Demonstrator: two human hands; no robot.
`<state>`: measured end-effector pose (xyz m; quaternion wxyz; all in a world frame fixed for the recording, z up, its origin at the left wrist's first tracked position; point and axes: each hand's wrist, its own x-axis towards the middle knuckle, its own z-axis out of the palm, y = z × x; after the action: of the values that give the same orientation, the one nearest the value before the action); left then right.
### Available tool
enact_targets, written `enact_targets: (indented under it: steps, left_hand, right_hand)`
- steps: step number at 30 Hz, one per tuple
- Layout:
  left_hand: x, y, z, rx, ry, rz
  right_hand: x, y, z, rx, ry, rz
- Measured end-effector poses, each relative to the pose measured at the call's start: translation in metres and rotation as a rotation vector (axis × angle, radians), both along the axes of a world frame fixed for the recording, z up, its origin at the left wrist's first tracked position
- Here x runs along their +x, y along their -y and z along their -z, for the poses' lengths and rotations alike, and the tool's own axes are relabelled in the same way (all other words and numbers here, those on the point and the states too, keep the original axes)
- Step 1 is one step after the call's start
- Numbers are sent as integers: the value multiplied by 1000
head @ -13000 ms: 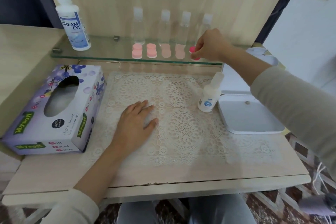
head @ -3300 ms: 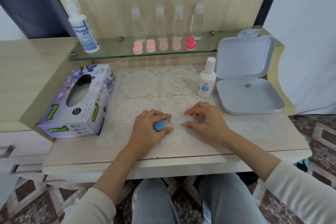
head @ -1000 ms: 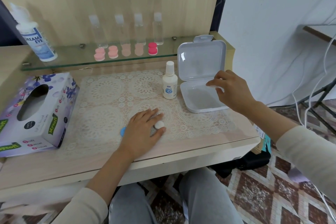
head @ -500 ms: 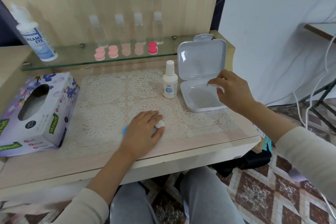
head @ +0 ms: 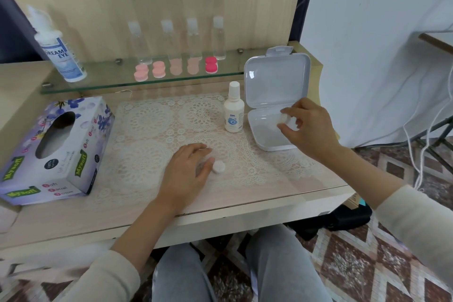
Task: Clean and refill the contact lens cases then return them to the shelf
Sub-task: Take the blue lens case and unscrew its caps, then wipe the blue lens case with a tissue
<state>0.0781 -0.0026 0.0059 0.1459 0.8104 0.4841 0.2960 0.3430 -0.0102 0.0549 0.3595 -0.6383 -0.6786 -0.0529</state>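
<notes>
Head view: lens case point(head: 218, 167) lies on the tabletop point(head: 73, 218) at frame centre, mostly covered by left hand point(head: 186, 174), fingers laid loosely flat over it. White cap point(head: 285, 120) is pinched by right hand point(head: 310, 130) fingers over open grey box point(head: 277, 81), centre right.

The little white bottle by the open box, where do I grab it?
Grab the little white bottle round its fat middle, below the thin neck, where the sides are straight. It stands upright, so come from the front and left: the open box sits close on its right and the glass shelf is behind.
</notes>
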Motion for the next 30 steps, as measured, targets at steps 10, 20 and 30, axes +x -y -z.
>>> enact_targets:
  steps: [10, 20, 30]
  left_hand:
    - [-61, -15, 1, -65, 31, -257]
    - [-88, -16, 17, -87, -225, -285]
    - [-99, -18, 5, -44, -285, -254]
  right_hand:
    - [-103, 3, 20, -362, -362, -242]
    - [-131, -1, 54, -271, -103, -229]
    - [-129, -8, 52, -274, -183, -236]
